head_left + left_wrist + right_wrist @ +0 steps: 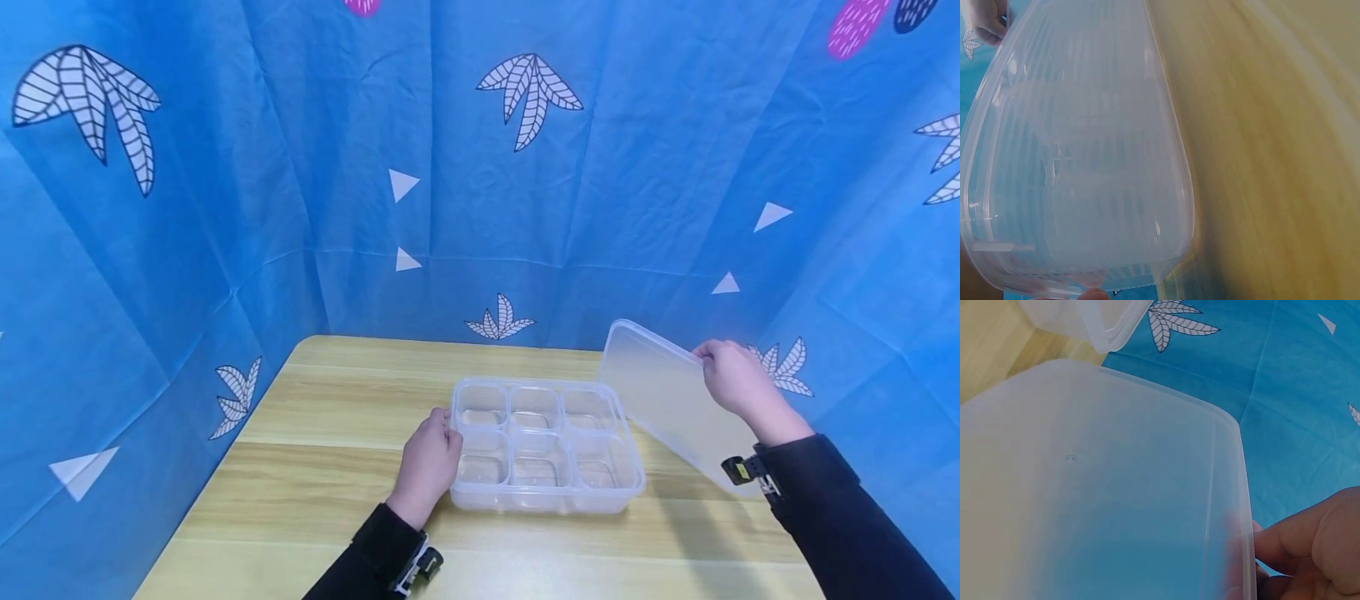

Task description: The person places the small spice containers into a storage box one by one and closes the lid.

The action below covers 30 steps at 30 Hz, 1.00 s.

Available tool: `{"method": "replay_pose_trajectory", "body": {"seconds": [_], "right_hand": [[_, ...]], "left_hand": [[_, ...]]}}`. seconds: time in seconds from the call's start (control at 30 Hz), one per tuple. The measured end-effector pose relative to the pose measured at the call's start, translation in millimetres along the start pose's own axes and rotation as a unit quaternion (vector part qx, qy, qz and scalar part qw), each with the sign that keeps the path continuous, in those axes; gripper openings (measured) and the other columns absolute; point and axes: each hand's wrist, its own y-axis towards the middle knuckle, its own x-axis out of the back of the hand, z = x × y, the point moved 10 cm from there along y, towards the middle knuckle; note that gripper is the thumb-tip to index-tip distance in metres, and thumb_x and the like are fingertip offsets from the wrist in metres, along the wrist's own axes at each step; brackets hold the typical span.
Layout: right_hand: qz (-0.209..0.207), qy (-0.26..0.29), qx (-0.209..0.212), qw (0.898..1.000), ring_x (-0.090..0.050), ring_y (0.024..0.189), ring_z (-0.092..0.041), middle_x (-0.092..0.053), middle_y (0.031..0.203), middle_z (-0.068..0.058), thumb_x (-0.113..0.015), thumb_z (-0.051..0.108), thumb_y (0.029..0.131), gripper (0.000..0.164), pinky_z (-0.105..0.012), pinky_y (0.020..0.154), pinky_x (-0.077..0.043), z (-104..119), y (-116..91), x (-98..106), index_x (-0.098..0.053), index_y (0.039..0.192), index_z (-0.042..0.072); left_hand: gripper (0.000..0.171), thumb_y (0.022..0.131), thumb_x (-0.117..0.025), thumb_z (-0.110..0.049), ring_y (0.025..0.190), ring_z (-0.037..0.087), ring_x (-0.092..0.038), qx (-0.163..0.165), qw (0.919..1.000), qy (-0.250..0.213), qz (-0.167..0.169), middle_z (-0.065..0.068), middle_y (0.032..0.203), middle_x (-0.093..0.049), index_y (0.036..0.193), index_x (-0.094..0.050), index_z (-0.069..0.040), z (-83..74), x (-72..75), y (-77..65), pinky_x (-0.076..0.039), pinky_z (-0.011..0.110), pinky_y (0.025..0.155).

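A clear plastic storage box with two rows of compartments sits on the table, its top uncovered. At its left end my left hand grips the rim and wall. From the left wrist, the box's long side wall fills much of the view, a fingertip showing at the bottom edge. To the right of the box, my right hand pinches the edge of a frosted, flat lid. This lid is tilted, its left part close beside the box's right end. The right wrist view shows the thumb at the lid's edge, other fingers partly hidden behind.
The light wood-grain table has a rounded far left corner. A blue curtain with leaf and triangle prints hangs behind the table and along both sides. Each wrist carries a small strapped camera below the dark sleeve.
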Motion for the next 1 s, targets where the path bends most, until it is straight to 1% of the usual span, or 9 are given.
{"method": "replay_pose_trajectory", "body": {"seconds": [0.17, 0.4, 0.5, 0.63, 0.7, 0.77, 0.87, 1.0], "right_hand": [[0.009, 0.009, -0.011, 1.0, -0.056, 0.1, -0.052, -0.061, 0.105, -0.035, -0.039, -0.004, 0.096, 0.028, -0.06, 0.081, -0.045, -4.8, -0.2, -4.8, -0.06, 0.11, -0.017], [0.016, 0.023, -0.017, 0.999, -0.055, 0.097, -0.048, -0.06, 0.107, -0.035, -0.037, -0.003, 0.096, 0.03, -0.056, 0.077, -0.045, -7.9, -0.6, -8.3, -0.059, 0.111, -0.017], [0.015, 0.027, -0.017, 0.999, -0.055, 0.092, -0.045, -0.06, 0.106, -0.034, -0.037, -0.002, 0.097, 0.031, -0.054, 0.074, -0.044, -8.9, -0.4, -8.8, -0.059, 0.111, -0.017], [0.018, 0.035, -0.022, 0.999, -0.055, 0.088, -0.04, -0.061, 0.103, -0.031, -0.043, 0.01, 0.102, 0.033, -0.053, 0.074, -0.044, -10.2, 0.0, -9.7, -0.059, 0.114, -0.016], [0.026, 0.039, -0.027, 0.999, -0.057, 0.089, -0.041, -0.062, 0.103, -0.031, -0.048, 0.017, 0.104, 0.036, -0.055, 0.075, -0.046, -10.8, -0.6, -10.7, -0.058, 0.116, -0.016], [0.033, 0.04, -0.03, 0.998, -0.059, 0.092, -0.044, -0.062, 0.104, -0.031, -0.054, 0.021, 0.103, 0.039, -0.057, 0.078, -0.047, -11.3, -1.2, -11.6, -0.057, 0.116, -0.016], [0.041, 0.038, -0.035, 0.998, -0.06, 0.096, -0.047, -0.063, 0.106, -0.033, -0.059, 0.02, 0.1, 0.039, -0.058, 0.079, -0.048, -11.8, -1.7, -13.5, -0.056, 0.117, -0.015], [0.043, 0.032, -0.039, 0.998, -0.061, 0.094, -0.046, -0.064, 0.103, -0.031, -0.061, 0.014, 0.096, 0.032, -0.056, 0.077, -0.049, -13.8, -0.9, -15.4, -0.057, 0.114, -0.013]], "left_hand": [[0.033, 0.099, -0.051, -0.013, 0.08, 0.021, -0.061, 0.006, 1.0, 0.0, 0.004, 0.008, 0.092, -0.062, 0.126, -0.057, 0.004, 1.1, -1.0, 0.3, -0.055, 0.041, 0.075], [0.031, 0.097, -0.053, -0.01, 0.079, 0.022, -0.061, -0.012, 0.9998, 0.012, -0.009, 0.008, 0.089, -0.062, 0.123, -0.058, 0.005, 0.0, 0.1, 0.9, -0.054, 0.043, 0.073], [0.032, 0.097, -0.053, -0.011, 0.08, 0.021, -0.062, -0.007, 0.9999, 0.008, -0.007, 0.008, 0.09, -0.062, 0.125, -0.057, 0.005, 0.3, -0.2, 0.6, -0.055, 0.042, 0.074], [0.033, 0.098, -0.052, -0.013, 0.08, 0.021, -0.062, 0.002, 1.0, 0.004, -0.002, 0.008, 0.091, -0.063, 0.127, -0.057, 0.004, 0.9, -0.5, -0.1, -0.055, 0.041, 0.074], [0.033, 0.098, -0.052, -0.012, 0.08, 0.021, -0.062, -0.003, 1.0, 0.005, -0.004, 0.008, 0.091, -0.063, 0.126, -0.057, 0.004, 0.1, -0.2, 0.2, -0.055, 0.041, 0.074], [0.032, 0.097, -0.053, -0.011, 0.08, 0.021, -0.061, -0.008, 0.9999, 0.008, -0.008, 0.008, 0.09, -0.062, 0.125, -0.057, 0.005, -0.7, 0.3, 0.5, -0.054, 0.042, 0.074], [0.031, 0.097, -0.053, -0.011, 0.079, 0.021, -0.061, -0.016, 0.9997, 0.012, -0.013, 0.007, 0.088, -0.062, 0.123, -0.058, 0.005, -2.0, 1.0, 0.9, -0.054, 0.042, 0.074], [0.031, 0.097, -0.053, -0.01, 0.078, 0.021, -0.059, -0.021, 0.9996, 0.014, -0.016, 0.007, 0.087, -0.061, 0.123, -0.058, 0.005, -3.2, 1.6, 1.0, -0.053, 0.042, 0.073]]}}
